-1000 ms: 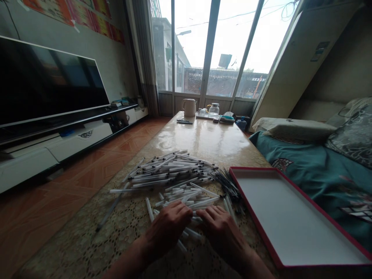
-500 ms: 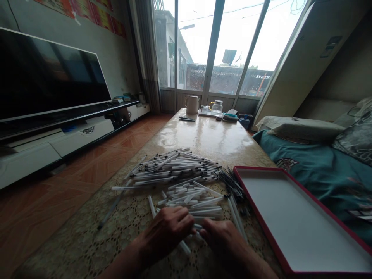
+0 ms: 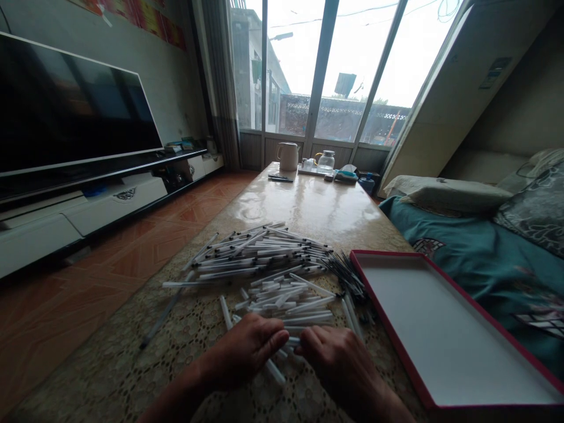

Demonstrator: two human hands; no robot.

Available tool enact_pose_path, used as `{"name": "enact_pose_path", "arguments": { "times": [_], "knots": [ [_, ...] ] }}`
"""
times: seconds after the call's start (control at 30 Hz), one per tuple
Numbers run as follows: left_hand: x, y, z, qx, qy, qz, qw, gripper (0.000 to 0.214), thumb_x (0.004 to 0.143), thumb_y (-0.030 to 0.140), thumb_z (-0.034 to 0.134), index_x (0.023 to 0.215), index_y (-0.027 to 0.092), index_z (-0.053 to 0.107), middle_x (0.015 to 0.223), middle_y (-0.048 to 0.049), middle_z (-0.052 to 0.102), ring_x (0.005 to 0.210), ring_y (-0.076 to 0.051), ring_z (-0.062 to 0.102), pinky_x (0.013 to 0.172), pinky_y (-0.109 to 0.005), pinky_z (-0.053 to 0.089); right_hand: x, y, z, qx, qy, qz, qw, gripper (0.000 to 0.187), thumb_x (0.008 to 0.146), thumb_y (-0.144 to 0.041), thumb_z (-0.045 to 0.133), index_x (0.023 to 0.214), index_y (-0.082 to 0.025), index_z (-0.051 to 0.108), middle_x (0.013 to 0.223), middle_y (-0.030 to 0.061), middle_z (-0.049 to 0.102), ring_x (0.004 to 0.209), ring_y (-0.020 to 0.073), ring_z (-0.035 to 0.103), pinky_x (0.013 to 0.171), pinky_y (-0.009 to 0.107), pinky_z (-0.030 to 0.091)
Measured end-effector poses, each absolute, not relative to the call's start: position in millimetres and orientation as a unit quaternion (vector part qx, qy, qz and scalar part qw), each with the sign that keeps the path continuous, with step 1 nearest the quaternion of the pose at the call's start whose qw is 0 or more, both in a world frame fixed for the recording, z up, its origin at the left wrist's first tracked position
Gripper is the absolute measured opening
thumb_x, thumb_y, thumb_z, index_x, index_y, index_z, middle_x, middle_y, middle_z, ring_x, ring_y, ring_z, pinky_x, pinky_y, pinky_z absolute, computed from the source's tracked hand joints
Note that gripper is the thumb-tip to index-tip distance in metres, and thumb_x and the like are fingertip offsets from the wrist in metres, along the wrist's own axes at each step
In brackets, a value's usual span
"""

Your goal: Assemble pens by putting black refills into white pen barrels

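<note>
My left hand (image 3: 252, 351) and my right hand (image 3: 338, 359) face each other low over the near part of the table, fingers curled in. A short stretch of a whitish pen barrel (image 3: 294, 341) shows between them, gripped at both ends; its ends are hidden in the fingers. Just beyond lies a heap of empty translucent barrels (image 3: 282, 296). Behind it spreads a pile of pens with black tips (image 3: 255, 252). A bundle of thin black refills (image 3: 346, 273) lies to the right. One loose barrel (image 3: 275, 373) rests under my left hand.
A shallow white box with a red rim (image 3: 392, 329) stands at the right edge of the table (image 3: 211, 376). One stray pen (image 3: 165, 314) lies at the left. A kettle (image 3: 288, 157), a glass jug (image 3: 326, 160) and a tissue pack (image 3: 346, 172) stand at the far end.
My hands stay close together around the barrel, with the right hand turned slightly and its knuckles raised. The whole view has shifted a little.
</note>
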State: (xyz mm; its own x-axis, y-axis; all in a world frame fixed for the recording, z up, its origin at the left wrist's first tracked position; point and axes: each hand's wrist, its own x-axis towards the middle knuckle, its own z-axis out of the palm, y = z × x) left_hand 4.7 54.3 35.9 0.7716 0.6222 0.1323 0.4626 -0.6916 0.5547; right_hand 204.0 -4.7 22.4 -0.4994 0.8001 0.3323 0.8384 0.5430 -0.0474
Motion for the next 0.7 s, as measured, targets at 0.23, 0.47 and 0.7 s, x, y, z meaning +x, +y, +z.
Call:
{"name": "enact_pose_path", "arguments": {
  "times": [0.23,0.47,0.7],
  "knots": [
    [4.6,56.2,25.2,0.940,0.265,0.157,0.149,0.024,0.092,0.028,0.043,0.070,0.020,0.047,0.062,0.0031,0.057,0.051,-0.011,0.049,0.048,-0.024,0.026,211.3,-4.2,21.9,-0.497,-0.833,0.109,0.217,0.025,0.095,-0.030,0.041,0.073,-0.021,0.050,0.060,-0.0054,0.061,0.048,0.0090,0.053,0.046,0.020,0.028],
    [10.8,44.5,24.5,0.957,0.244,0.131,0.090,0.020,0.092,0.025,0.042,0.072,0.020,0.045,0.063,0.0031,0.057,0.050,-0.012,0.047,0.048,-0.028,0.023,212.3,-8.2,14.5,-0.487,-0.837,0.149,0.199,0.033,0.095,-0.034,0.040,0.067,-0.021,0.050,0.054,-0.0064,0.057,0.044,0.0077,0.048,0.043,0.021,0.023],
    [-41.2,80.1,44.2,0.809,0.425,0.299,0.276,0.039,0.094,0.035,0.027,0.060,0.021,0.036,0.054,0.0055,0.039,0.048,-0.010,0.038,0.049,-0.023,0.031,248.3,3.6,21.6,-0.573,-0.789,-0.020,0.221,0.030,0.097,-0.035,0.037,0.072,-0.021,0.047,0.058,-0.0017,0.059,0.045,0.0123,0.054,0.045,0.024,0.023]
  ]
}}
